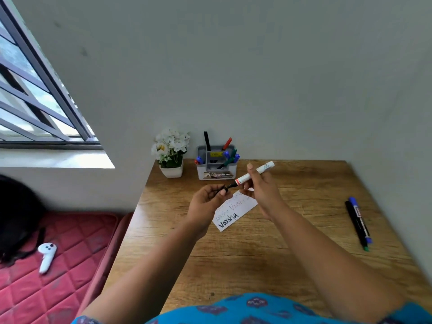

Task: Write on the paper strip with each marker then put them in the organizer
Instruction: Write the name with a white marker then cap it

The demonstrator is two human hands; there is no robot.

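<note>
My right hand (261, 190) grips a white marker (256, 172) with a red band, its dark tip pointing left. My left hand (209, 199) pinches the marker's black cap (223, 188) just off the tip. Both hands hover above the white paper strip (233, 212), which lies on the wooden desk (268, 249) and carries handwriting in black, red and faint colours. The white and grey organizer (216, 169) stands at the back of the desk with several markers upright in it. A black marker (355, 225) and a blue marker (361, 220) lie side by side at the desk's right.
A small white pot of white flowers (171, 153) stands left of the organizer. The wall runs close behind the desk. A red quilted mattress (58, 265) lies left of the desk, with a white controller (47, 257) and a black bag (16, 218) on it.
</note>
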